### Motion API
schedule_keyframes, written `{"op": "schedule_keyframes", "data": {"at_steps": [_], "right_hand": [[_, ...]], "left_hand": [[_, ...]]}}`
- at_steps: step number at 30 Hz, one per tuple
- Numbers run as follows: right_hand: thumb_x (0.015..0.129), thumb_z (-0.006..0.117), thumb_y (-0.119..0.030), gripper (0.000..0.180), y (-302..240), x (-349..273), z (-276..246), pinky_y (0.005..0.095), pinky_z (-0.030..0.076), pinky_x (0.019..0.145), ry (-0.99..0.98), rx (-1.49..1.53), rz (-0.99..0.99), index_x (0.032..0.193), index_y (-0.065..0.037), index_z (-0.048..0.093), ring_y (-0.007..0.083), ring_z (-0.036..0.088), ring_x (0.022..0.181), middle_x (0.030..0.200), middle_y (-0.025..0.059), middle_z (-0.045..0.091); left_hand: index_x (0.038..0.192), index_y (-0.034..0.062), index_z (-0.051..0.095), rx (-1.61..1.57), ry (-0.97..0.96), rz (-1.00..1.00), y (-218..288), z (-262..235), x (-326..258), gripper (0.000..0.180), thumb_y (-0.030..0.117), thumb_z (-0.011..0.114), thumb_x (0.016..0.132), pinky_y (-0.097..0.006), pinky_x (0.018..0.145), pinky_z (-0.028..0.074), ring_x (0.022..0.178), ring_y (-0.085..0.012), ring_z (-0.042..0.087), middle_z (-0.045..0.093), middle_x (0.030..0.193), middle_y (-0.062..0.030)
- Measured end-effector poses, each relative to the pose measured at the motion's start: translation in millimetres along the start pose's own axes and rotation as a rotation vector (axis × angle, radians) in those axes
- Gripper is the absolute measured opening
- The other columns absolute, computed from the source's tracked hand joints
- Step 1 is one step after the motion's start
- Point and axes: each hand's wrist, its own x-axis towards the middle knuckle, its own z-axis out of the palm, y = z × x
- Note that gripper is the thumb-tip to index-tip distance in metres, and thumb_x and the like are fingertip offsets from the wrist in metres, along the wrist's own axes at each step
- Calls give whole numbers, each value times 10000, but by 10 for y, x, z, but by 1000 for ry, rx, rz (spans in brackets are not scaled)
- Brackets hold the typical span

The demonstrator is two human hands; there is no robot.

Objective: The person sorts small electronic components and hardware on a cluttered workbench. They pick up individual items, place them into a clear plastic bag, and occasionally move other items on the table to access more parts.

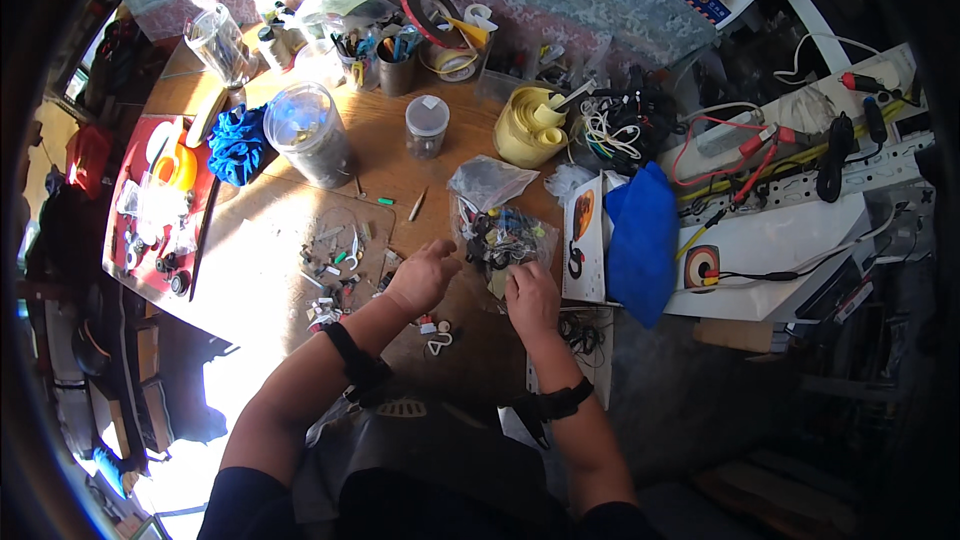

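A clear plastic bag (pixel 548 232) full of small dark parts and thin wires lies on the wooden table in front of me. My right hand (pixel 532 298) is at its near edge, fingers closed on the plastic. Just left of the bag is my left hand (pixel 425 278), its fingers loosely bent and a little apart, with nothing visible in them. Left of that hand, small loose parts (pixel 335 252) are spread over a clear sheet. A white bent clip (pixel 438 343) and red bits lie below my left wrist.
A tall clear tub (pixel 310 140), a small lidded jar (pixel 427 125) and a yellow roll (pixel 530 130) stand behind. Blue cloth (pixel 238 145) and a red tray (pixel 150 210) are at left. To the right are a white box (pixel 590 240), a blue pouch (pixel 645 240) and tangled cables (pixel 620 130).
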Motion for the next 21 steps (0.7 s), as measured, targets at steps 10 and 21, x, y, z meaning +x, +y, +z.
{"op": "schedule_keyframes", "data": {"at_steps": [10,21], "right_hand": [[726,648,-170,192,108,118,426,414,464,741,-109,-51,134,857,-45,585,331,546,895,906,131,541],[898,528,-199,197,80,-582,-377,216,386,416,-55,1232,756,857,-16,587,114,532,452,623,57,582]], "left_hand": [[898,71,625,21,-16,-56,69,-50,-121,177,53,537,747,-376,749,485,891,-317,572,553,991,-135],[999,126,599,-149,-369,-100,496,276,-389,238,173,568,768,-423,736,485,891,-330,572,527,1046,-137]]}}
